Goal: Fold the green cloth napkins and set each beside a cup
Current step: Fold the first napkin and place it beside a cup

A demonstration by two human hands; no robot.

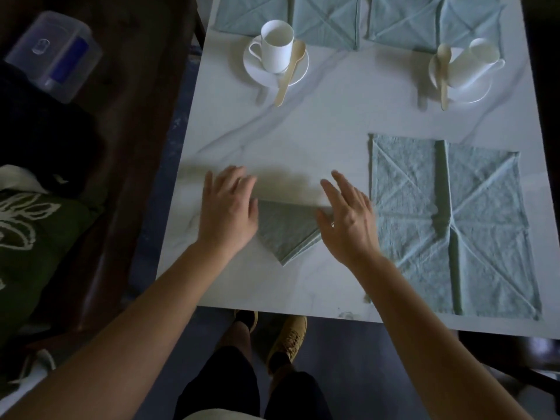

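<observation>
Napkin, folded into a triangle, has the left hand over its left corner and the right hand at its right, all fingers straight, grasping nothing.

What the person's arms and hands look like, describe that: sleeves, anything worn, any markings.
The left forearm and right forearm are bare as far as the frame shows, with no sleeves. The left hand and right hand wear no gloves; no ring, watch, bracelet or marking shows, though the light is dim.
</observation>
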